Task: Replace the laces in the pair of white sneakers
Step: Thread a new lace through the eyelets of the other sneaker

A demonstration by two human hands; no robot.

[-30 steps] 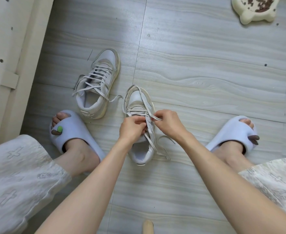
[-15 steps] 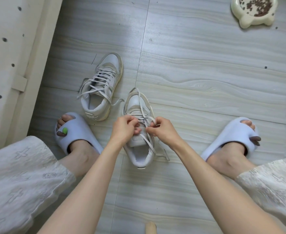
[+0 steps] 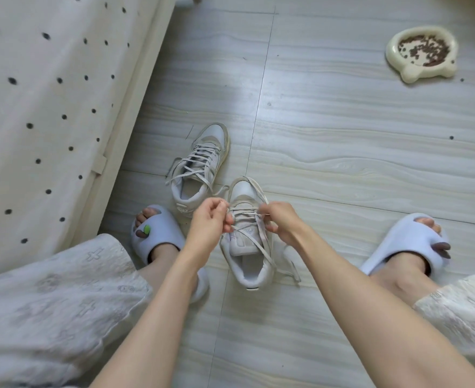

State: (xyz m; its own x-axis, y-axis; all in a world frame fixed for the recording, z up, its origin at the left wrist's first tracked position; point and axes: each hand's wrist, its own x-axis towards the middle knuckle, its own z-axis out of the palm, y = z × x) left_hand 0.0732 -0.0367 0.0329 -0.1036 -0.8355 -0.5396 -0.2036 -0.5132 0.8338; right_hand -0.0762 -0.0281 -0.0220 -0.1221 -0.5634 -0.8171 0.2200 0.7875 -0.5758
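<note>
The near sneaker is being worked on where it is lying on the floor, between the two slippered feet, toe pointing away. Its lace is being pinched at the upper eyelets from both sides: the left hand is curled on the strand at the sneaker's left edge, the right hand is curled on it at the right edge. One loose end is being left trailing on the floor just right of the sneaker's heel, and another length is looped round its toe.

The second sneaker is standing just beyond and left of the near sneaker, laced and untied, with one of its lace ends lying close to the near toe.

A snag is being risked, it seems: if the strand is being pulled hard while the toe loop is caught, the light sneaker could be dragged or tipped. The neighbouring end could also be picked up by mistake.
</note>
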